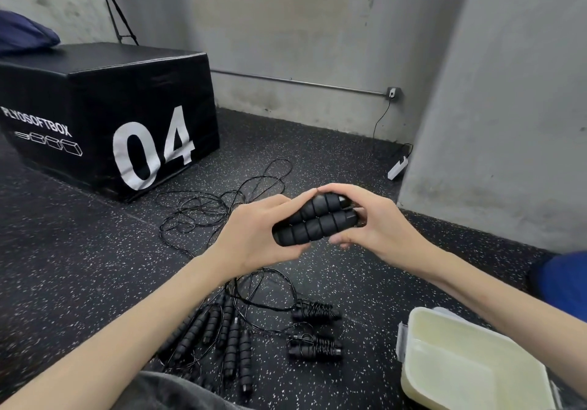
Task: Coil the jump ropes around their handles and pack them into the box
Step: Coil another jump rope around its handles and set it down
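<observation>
Holding two foam handles [313,223] side by side at frame centre, the left hand [254,238] grips their lower-left ends while the right hand [365,219] pinches the upper-right tips, seemingly where the rope [203,216] leaves; the box [470,362] sits lower right, nearer the right hand.

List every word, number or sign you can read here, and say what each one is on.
"PLYOSOFTBOX": white letters on the front face of the black plyo box, upper left.
"04": large white digits on the same face, to the right.
Below the word, a row of small white box-shaped outlines; a sign, no text.
Handles, plastic box and wall: no readable text.
</observation>
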